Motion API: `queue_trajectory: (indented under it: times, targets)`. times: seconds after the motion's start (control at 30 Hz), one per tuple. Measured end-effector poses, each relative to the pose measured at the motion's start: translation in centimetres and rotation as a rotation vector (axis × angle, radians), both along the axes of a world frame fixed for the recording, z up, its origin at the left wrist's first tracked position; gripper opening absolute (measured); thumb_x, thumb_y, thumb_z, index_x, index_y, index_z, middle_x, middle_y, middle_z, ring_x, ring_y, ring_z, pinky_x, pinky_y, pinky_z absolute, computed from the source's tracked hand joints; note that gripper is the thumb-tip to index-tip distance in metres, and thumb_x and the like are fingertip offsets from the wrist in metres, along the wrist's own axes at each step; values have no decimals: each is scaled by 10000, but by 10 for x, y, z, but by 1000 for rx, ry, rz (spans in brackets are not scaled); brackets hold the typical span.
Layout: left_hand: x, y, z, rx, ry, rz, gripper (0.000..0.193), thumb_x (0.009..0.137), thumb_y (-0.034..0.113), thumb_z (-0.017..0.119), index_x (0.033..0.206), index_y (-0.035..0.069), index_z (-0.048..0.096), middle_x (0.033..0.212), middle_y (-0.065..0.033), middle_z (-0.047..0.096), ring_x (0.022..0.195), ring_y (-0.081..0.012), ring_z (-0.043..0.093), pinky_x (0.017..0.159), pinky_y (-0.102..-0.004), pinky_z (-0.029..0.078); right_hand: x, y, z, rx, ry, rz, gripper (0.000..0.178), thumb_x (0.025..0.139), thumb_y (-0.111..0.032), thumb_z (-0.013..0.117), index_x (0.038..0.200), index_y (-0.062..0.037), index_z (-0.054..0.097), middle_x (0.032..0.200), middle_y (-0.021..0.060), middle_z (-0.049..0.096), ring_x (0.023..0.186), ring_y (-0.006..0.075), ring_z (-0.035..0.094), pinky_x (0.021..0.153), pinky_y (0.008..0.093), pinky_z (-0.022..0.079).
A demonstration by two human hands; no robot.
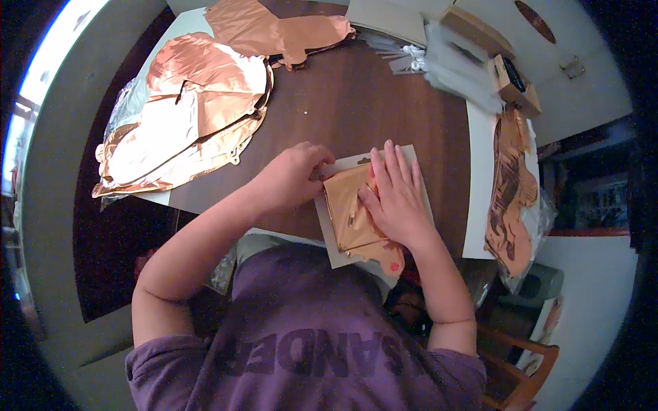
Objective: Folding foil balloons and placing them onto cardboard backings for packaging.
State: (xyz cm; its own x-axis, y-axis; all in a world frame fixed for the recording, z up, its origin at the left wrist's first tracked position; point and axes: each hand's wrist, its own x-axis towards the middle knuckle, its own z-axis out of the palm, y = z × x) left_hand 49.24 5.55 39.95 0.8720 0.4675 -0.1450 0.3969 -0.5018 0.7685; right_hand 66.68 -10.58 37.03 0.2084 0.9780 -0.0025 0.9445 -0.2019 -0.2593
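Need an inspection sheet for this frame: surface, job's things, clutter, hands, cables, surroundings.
Surface: dark brown wooden table.
Job's things: folded copper foil balloon lying on a pale card.
Clutter: stack of copper foil balloons at left, another on white sheet at right, small boxes at top.
Hands: left hand pinches the foil's edge; right hand pressed flat on it.
Cables: nothing seen.
Surroundings: wooden chair lower right.
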Motion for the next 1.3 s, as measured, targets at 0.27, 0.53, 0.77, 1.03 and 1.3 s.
queue_trajectory:
  times: [0.27, 0.53, 0.77, 1.03, 1.3]
  targets:
    - [-7, -17, -22, 257, -76, 97, 165, 838, 134, 628, 941, 10, 662, 907, -189, 605, 905, -388, 600, 813, -450, 504, 0, 1, -1, -1, -6, -9, 726, 961, -445, 467, 1503, -25, 230, 1575, 234, 157, 1468, 374, 140, 1163, 570, 64]
    - [3, -17, 0, 56, 102, 149, 215, 893, 159, 570, 984, -13, 662, 920, -210, 656, 820, -348, 652, 759, -425, 525, -2, 2, -2, 11, -38, -18, 733, 961, -450, 464, 1505, -21, 223, 1572, 237, 159, 1466, 379, 140, 1165, 565, 62]
    - [8, -14, 2, -642, 102, 345, 235, 949, 162, 554, 1030, -40, 641, 823, -82, 662, 627, -192, 631, 567, -324, 513, -3, 4, 2, -10, -28, -64, 732, 964, -449, 463, 1501, -9, 229, 1566, 255, 160, 1459, 401, 145, 1163, 565, 72]
    - [8, -27, -6, -738, 107, 347, 230, 962, 205, 580, 975, -20, 630, 780, -81, 655, 548, -154, 604, 499, -266, 457, -3, 4, 1, 31, -22, -64, 725, 957, -446, 480, 1483, 5, 268, 1553, 263, 191, 1448, 411, 170, 1165, 557, 83]
    - [14, -36, -6, -849, 82, 439, 261, 971, 222, 573, 982, -35, 620, 709, -74, 650, 544, -144, 608, 482, -270, 465, -5, -2, 16, 84, 105, 123, 678, 949, -435, 497, 1476, -49, 317, 1535, 257, 241, 1425, 420, 218, 1157, 565, 120]
